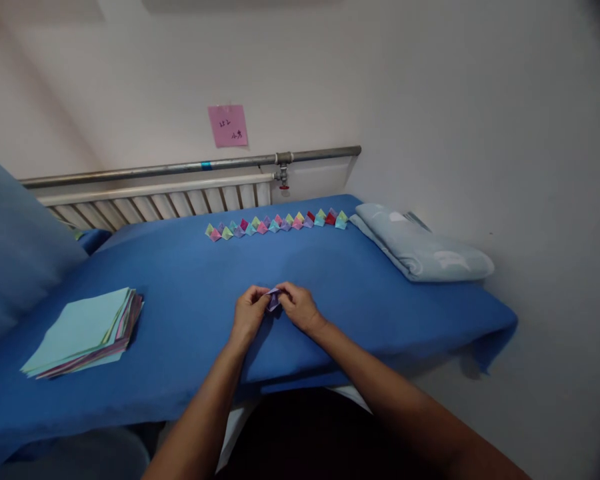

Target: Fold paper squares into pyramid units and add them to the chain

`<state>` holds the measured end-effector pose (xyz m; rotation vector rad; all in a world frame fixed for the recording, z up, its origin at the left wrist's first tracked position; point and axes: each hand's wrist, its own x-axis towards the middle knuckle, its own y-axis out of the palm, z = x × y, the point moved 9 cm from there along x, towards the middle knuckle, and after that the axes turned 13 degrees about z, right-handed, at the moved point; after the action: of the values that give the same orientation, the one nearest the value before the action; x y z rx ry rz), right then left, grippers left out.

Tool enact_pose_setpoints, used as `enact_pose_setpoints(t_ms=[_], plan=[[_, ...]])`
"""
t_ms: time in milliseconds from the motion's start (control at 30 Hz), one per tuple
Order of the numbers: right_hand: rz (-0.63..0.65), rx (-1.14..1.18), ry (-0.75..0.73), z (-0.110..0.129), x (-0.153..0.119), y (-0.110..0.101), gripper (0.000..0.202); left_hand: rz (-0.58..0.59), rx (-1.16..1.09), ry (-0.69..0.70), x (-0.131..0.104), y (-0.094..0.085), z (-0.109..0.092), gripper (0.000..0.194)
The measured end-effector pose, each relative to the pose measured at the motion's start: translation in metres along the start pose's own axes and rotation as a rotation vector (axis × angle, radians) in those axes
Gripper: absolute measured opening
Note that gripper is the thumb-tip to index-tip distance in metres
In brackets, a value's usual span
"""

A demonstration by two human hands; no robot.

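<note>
A small folded purple paper (273, 301) is held between both hands, above the blue cloth (190, 280). My left hand (251, 311) pinches its left side, and my right hand (300, 307) grips its right side with closed fingers. Parts of the paper are hidden behind the fingertips. Beyond the hands, several small folded paper pieces (274, 227) in many colours lie in a long zigzag row. To the left rests a stack of coloured paper sheets (83, 327), with a light blue sheet on top.
A folded pale blue blanket (425, 247) lies at the right, near the wall. Behind the cloth-covered surface are a radiator (180, 200) and a metal pipe (150, 171). A pink note (229, 126) is on the wall. A blue curtain (20, 247) hangs at the left.
</note>
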<state>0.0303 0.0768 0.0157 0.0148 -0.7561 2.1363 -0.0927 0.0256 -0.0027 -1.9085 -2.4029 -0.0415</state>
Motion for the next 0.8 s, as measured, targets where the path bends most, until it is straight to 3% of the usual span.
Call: enact_pose_setpoints(t_ms=[400,800], plan=[[-0.009,-0.082,-0.001,-0.001,0.0,0.003,0.016,0.015,0.338,0.1,0.002,0.001,-0.017,0.014],[-0.009,-0.133,-0.021,0.004,-0.001,0.004,0.014,-0.022,0.384,0.04,0.002,0.003,-0.017,0.012]])
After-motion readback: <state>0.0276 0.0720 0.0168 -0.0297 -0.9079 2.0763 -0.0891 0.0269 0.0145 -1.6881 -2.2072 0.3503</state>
